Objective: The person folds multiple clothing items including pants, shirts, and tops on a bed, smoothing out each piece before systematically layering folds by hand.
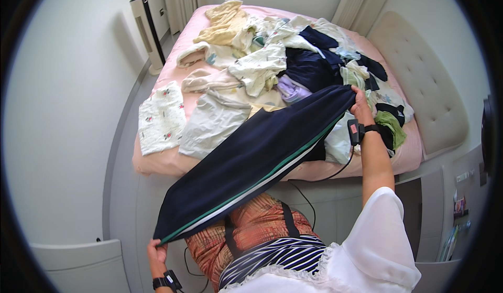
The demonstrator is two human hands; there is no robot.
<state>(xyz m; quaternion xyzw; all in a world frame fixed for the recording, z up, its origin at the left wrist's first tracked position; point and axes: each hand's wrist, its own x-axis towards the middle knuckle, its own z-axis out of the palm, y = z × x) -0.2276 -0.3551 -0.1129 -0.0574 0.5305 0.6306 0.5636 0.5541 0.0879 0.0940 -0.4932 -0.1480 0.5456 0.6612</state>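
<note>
Dark navy trousers (pixel 243 147) with a green and white side stripe are stretched taut between my two hands, slanting across the view above my lap and the bed's near edge. My left hand (pixel 158 253) pinches the lower end at the bottom left. At the upper right, my right hand (pixel 359 102) grips the other end. Behind the trousers, a grey-white garment (pixel 214 122) and a white floral-print garment (pixel 162 120) lie flat at the bed's near left corner. A lilac cloth (pixel 292 89) peeks out just beyond the navy fabric, which hides part of the bed.
A pink-sheeted bed (pixel 169 81) bears a heap of clothes, including a yellow garment (pixel 224 21), dark navy clothing (pixel 310 69) and a green cloth (pixel 392 128). A tufted headboard (pixel 420 80) stands right, a tower fan (pixel 148 33) left. A black cable (pixel 330 178) trails from my right wrist.
</note>
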